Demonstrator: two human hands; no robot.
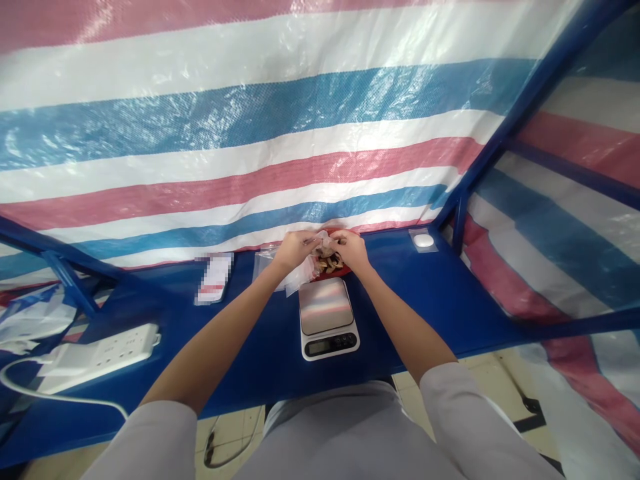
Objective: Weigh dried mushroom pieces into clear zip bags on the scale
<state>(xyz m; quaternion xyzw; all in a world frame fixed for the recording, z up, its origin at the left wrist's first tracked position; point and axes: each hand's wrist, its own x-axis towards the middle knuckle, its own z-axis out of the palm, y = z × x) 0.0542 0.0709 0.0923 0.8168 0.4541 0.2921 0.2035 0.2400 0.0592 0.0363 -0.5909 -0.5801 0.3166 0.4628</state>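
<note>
My left hand [299, 250] and my right hand [350, 250] meet at the far edge of the blue table, their fingers pinching a thin clear plastic bag [305, 267]. Just below the fingers lies a heap of brown dried pieces [327, 263], on something red [340, 267]. I cannot tell whether the pieces are inside the bag. A digital kitchen scale [327, 317] with a steel top stands just in front of my hands, and nothing rests on it. Another clear plastic bag [264, 263] lies flat beside my left wrist.
A white packet [214, 277] with a blurred label lies left of the hands. A white power strip [97, 357] and its cable sit at the near left. A small white disc [423, 240] lies at the far right. Striped tarpaulin [250, 133] hangs on a blue frame [500, 133].
</note>
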